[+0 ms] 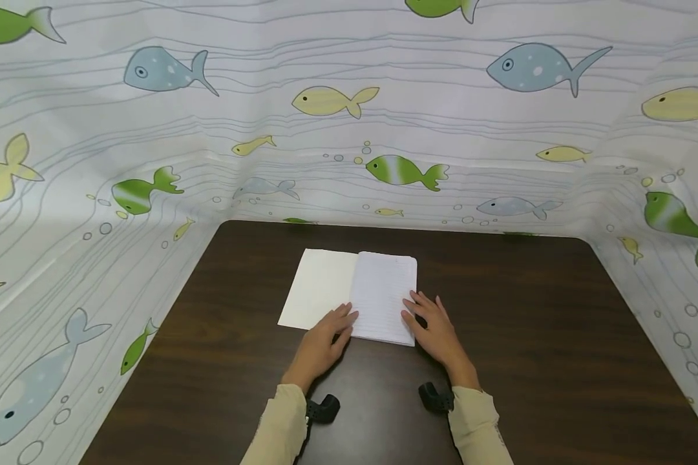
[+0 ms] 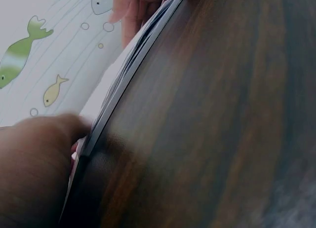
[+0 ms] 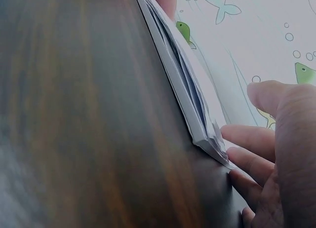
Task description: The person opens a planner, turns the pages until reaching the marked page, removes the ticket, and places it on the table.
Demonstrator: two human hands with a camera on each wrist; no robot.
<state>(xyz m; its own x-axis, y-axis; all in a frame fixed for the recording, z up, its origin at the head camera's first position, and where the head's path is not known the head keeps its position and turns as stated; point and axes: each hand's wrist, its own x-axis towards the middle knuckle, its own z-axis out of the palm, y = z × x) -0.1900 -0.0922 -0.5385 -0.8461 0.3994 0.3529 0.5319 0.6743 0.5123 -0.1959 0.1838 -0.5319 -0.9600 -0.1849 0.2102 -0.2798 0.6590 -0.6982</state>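
An open notebook (image 1: 384,297) lies on the dark table, its cover (image 1: 320,284) folded out flat to the left and a lined page facing up on the right. My left hand (image 1: 326,339) rests over the lower part of the fold, fingers extended onto the cover and page. At the page's right edge is my right hand (image 1: 436,329), its fingers spread and relaxed, touching the border. In the right wrist view, the fingers (image 3: 249,141) meet the corner of the page stack (image 3: 185,80). The left wrist view shows the notebook's lower edge (image 2: 133,65) close to the left thumb.
The brown wood-grain table (image 1: 529,336) spreads around the notebook. A white cloth with printed fish (image 1: 401,171) rises behind the table and along both sides. Black wrist devices, one on the left wrist (image 1: 324,409) and one on the right wrist (image 1: 435,398), sit below the hands.
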